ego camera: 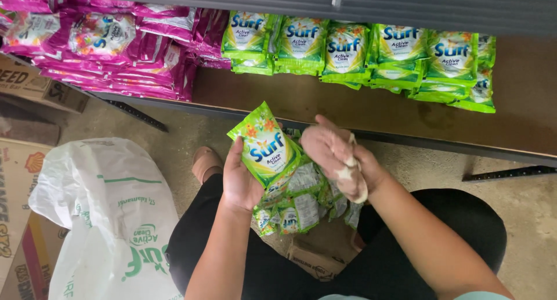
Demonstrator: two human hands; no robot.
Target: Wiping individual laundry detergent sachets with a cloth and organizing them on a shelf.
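My left hand (241, 181) grips a strip of joined green detergent sachets (264, 144), top sachet upright, the rest (299, 204) hanging folded below towards my lap. My right hand (336, 158), with white patches on its back, rests on the strip's right side, fingers curled over it. On the low brown shelf (371, 111) in front of me, rows of green sachets (371, 56) lie at the back, and piles of pink sachets (116, 45) fill the left part.
A large white plastic sack (113, 219) lies on the floor to my left, beside flattened cardboard boxes (23, 178). A small cardboard box (316, 259) sits between my knees. A foot in a slipper (204, 161) shows on the concrete floor.
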